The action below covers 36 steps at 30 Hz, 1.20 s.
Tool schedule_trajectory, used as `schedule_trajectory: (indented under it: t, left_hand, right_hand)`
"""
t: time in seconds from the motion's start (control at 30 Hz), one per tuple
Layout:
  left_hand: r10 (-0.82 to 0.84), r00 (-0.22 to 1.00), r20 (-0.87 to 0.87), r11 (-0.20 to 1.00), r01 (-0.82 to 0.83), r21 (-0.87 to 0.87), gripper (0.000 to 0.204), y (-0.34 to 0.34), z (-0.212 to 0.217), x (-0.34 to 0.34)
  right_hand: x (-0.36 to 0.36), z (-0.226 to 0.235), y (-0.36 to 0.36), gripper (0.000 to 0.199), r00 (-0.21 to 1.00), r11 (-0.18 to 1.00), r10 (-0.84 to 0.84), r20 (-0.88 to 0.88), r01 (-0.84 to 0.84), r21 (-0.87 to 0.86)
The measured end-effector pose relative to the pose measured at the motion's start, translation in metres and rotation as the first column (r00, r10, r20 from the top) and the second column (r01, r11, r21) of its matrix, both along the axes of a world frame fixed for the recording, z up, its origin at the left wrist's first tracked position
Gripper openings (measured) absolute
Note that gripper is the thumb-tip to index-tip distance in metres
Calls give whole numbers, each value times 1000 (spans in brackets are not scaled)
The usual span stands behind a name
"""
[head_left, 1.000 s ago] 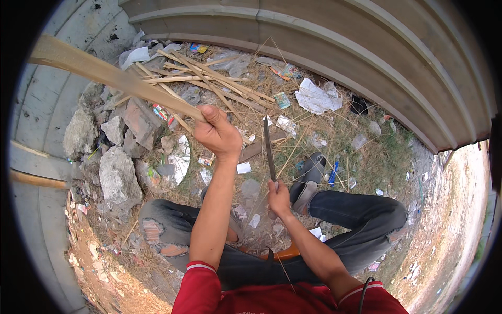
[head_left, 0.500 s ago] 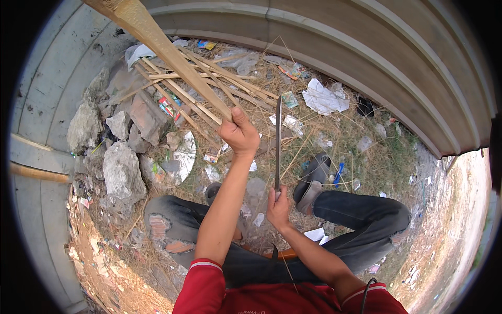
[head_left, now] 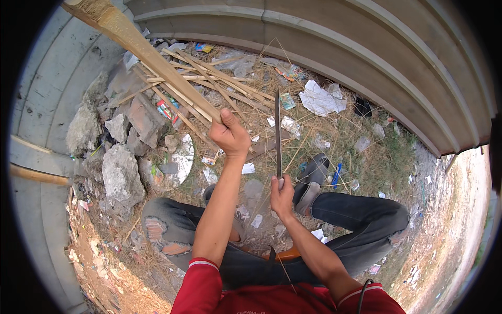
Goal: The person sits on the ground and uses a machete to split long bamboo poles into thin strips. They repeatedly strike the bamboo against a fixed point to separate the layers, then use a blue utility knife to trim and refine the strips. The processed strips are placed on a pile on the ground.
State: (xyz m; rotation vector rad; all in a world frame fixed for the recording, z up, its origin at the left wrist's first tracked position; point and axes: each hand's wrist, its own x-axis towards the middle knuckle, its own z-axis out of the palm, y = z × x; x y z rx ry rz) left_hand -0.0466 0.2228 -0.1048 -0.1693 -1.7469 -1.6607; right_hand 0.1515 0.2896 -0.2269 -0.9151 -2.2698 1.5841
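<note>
My left hand is closed around the near end of a long split bamboo piece, which slants up and away to the upper left. My right hand grips the handle of a machete. Its long, narrow dark blade points straight away from me, to the right of the bamboo and apart from it. Beneath the held piece lies a loose pile of thin bamboo strips on the ground.
Broken rocks are heaped at the left, beside a grey metal wall. A corrugated metal sheet curves along the far side. White paper and other litter lie on dry grass between my bent legs and that sheet.
My left hand has shifted left and slightly nearer, carrying the bamboo piece with it. My right hand has moved a little forward with the machete, its blade still pointing away.
</note>
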Motion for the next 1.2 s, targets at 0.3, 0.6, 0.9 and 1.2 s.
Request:
schedule_trajectory:
  t: [0.3, 0.6, 0.9, 1.2]
  left_hand:
    - [-40, 999, 9, 999, 40, 14, 51, 2, -5, 2]
    - [-36, 998, 41, 998, 38, -46, 50, 12, 2, 4]
    - [-35, 998, -57, 999, 33, -40, 51, -1, 10, 3]
    - [-46, 998, 36, 999, 45, 22, 54, -2, 9, 5]
  right_hand:
    - [13, 1, -33, 24, 950, 999, -47, -308, 48, -6]
    - [83, -138, -19, 48, 905, 977, 157, 396, -202, 75]
    - [29, -78, -10, 39, 973, 987, -42, 228, 76, -143]
    - [1, -40, -10, 30, 998, 1000, -28, -60, 27, -16]
